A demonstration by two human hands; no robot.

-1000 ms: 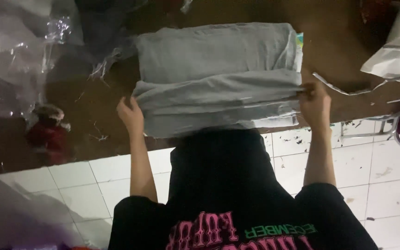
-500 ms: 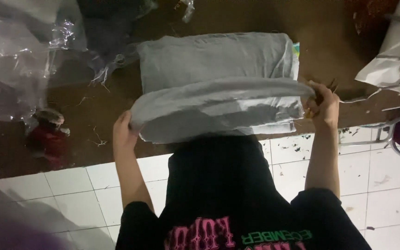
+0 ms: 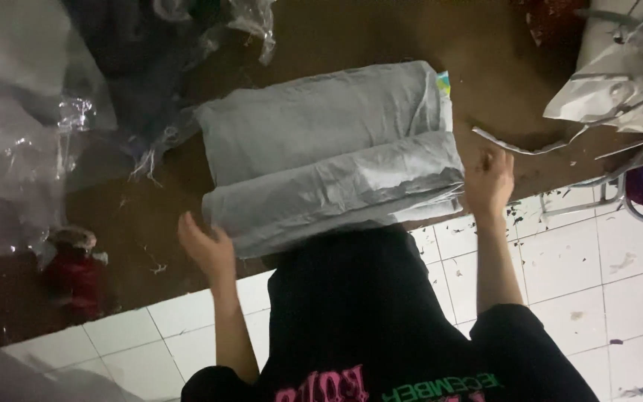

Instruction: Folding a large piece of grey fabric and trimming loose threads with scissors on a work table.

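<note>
Both hands [image 3: 210, 249] lowered, garment [image 3: 329, 160] edge released.

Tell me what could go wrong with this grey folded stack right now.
The stack overhangs the table edge toward the body, so it could slide off onto the speckled floor. The left hand and right hand touch only its ends, so the top fold might spring open. Loose plastic wrap lies close and could get caught in.

Folded grey cloth [image 3: 329, 160] on brown table
</note>
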